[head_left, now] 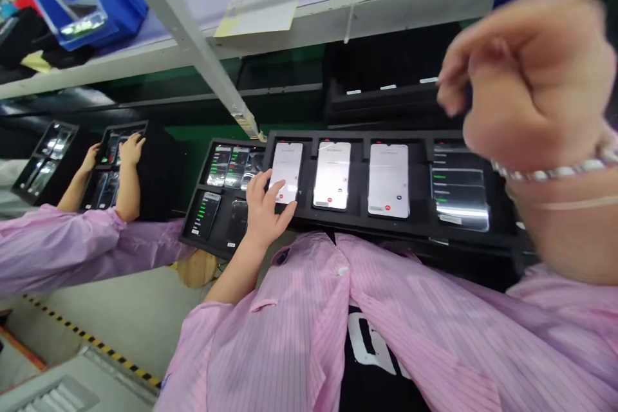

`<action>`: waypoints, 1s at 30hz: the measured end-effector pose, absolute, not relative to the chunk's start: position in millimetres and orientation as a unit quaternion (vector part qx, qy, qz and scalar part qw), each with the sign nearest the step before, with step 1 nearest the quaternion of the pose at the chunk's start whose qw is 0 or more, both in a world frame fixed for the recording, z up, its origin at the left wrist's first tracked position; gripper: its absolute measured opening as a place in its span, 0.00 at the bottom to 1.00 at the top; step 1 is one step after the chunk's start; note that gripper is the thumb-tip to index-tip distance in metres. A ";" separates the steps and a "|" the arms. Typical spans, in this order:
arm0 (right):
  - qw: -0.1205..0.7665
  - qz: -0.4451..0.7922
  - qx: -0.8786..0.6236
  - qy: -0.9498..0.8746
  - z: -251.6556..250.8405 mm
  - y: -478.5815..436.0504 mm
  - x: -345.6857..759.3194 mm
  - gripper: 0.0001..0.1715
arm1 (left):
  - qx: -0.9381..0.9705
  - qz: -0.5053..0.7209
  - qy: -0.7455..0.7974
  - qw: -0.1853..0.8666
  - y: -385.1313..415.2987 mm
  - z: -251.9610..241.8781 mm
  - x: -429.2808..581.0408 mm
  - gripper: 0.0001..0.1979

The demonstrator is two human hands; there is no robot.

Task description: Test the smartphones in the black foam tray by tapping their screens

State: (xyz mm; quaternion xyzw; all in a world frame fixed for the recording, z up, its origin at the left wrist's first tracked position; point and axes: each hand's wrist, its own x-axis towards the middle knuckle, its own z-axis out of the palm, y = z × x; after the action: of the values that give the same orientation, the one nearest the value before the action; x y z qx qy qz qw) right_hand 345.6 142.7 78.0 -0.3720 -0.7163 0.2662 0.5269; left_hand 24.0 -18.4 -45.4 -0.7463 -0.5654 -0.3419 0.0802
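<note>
My left hand (264,212) lies with spread fingers on the lower part of a lit smartphone (288,170), which sits slightly tilted in a black foam tray (338,222). Two more white-screened phones (332,175) (389,180) stand in slots to its right. At the tray's right end, a phone (459,187) shows a list with green bars. More phones (226,167) lie in a lower tray section to the left. My right hand (526,77) is raised high above the tray, blurred, curled into a fist with a beaded bracelet at the wrist. It holds nothing visible.
A co-worker's pink-sleeved arms (62,244) reach to phones in a separate black tray (120,164) at the left. A white shelf (309,26) with a paper sheet runs overhead, and a blue bin (82,0) sits on it. Hazard-striped tape (91,341) marks the floor below.
</note>
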 end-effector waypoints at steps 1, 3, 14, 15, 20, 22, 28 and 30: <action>0.518 0.311 -0.342 -0.720 81.2 116.1 351.2 0.15 | -0.745 -0.369 -0.552 0.070 -17.2 -33.1 31.7 0.27; 0.434 0.466 -0.292 -0.714 86.1 72.1 360.8 0.25 | -0.759 -0.403 -0.508 0.056 -14.2 -6.2 50.2 0.31; 0.326 0.556 -0.274 -0.714 17.8 -6.2 352.8 0.17 | -0.941 -0.165 -0.267 -0.124 0.1 24.0 123.7 0.27; 0.330 0.557 -0.264 -0.715 17.4 -9.4 356.0 0.16 | -0.946 -0.158 -0.254 -0.127 -1.0 24.3 121.5 0.28; 0.474 0.548 -0.358 -0.589 18.0 -7.0 387.6 0.10 | -0.901 -0.199 -0.358 -0.143 -2.4 22.9 70.3 0.22; 0.461 0.494 -0.481 -0.559 6.7 2.8 393.8 0.11 | -0.848 -0.257 -0.452 -0.105 0.9 8.9 42.1 0.16; 0.370 0.408 -0.626 -0.552 -35.2 23.2 382.8 0.24 | -0.727 -0.317 -0.608 0.036 6.4 -53.6 5.0 0.15; 0.359 0.362 -0.629 -0.587 -37.7 23.5 379.5 0.23 | -0.719 -0.310 -0.621 0.042 4.4 -64.1 6.6 0.15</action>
State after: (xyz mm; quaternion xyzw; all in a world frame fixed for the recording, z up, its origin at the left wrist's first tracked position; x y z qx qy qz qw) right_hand 379.5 23.5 -37.7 -0.6293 -0.5867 0.3620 0.3588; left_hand 6.6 4.4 -64.1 -0.7191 -0.6208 -0.3096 0.0420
